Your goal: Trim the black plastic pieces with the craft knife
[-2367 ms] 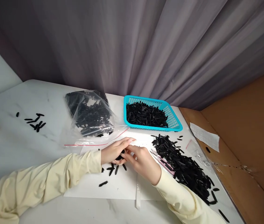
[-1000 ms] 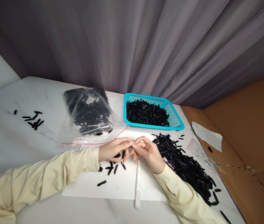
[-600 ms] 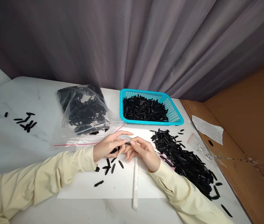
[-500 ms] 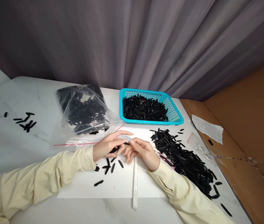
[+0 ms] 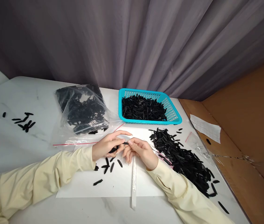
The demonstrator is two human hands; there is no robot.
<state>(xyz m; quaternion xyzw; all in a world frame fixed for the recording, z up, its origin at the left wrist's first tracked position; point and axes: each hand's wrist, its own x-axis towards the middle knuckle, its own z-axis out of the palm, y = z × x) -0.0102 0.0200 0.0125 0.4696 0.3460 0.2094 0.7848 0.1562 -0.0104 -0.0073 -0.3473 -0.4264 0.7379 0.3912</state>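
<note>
My left hand is curled around several small dark strips, and one black elongated strip sticks out between its fingertips toward the right. The thumb and index finger of my right hand pinch at the near end of that strip, so both hands meet at it. Below my right fingers lies a narrow white strip in a shiny sleeve; its upper end is hidden by the hand. Loose black strips rest on a white sheet under the hands.
A blue basket full of black strips stands at the back. To its left is a clear zip bag of black pieces. A large pile spreads at the right, beside cardboard and a paper. Several strips lie far left.
The whole view has shifted slightly, with things appearing a little further left. Both hands keep nearly the same pose around the black strip.
</note>
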